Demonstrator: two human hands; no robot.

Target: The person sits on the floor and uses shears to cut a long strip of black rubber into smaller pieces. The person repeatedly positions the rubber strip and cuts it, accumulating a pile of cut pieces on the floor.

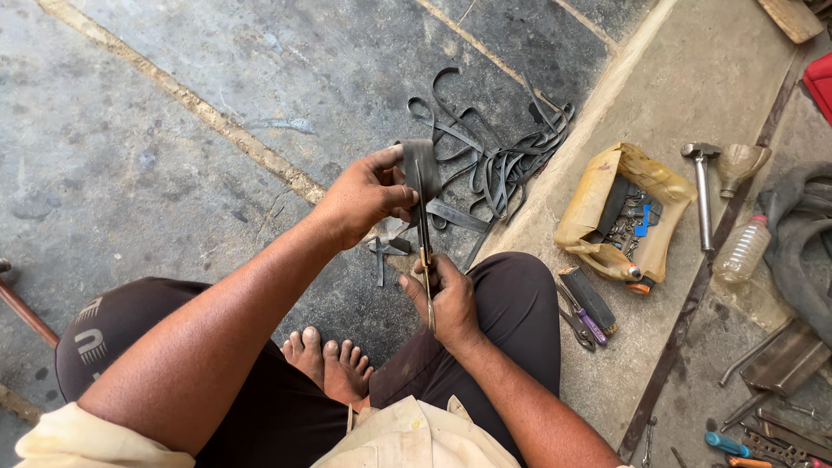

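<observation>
My left hand point(364, 198) pinches a piece of black rubber tube point(421, 162) and holds it up in front of me. In my right hand point(446, 299) is a pair of scissors point(425, 251) with brass-coloured handles, its blades pointing up into the rubber piece. A pile of cut black rubber strips point(498, 160) lies on the stone floor just beyond my hands. Small rubber offcuts point(386, 250) lie below my left hand. I sit on the floor with my bare feet point(329, 360) tucked between my knees.
To my right lie pliers point(576, 322), a dark block point(589, 297), a cut yellow container point(624, 212) of small parts, a hammer point(702, 186), a funnel point(741, 165), a plastic bottle point(741, 251), a black tube point(802, 234) and several tools point(763, 429).
</observation>
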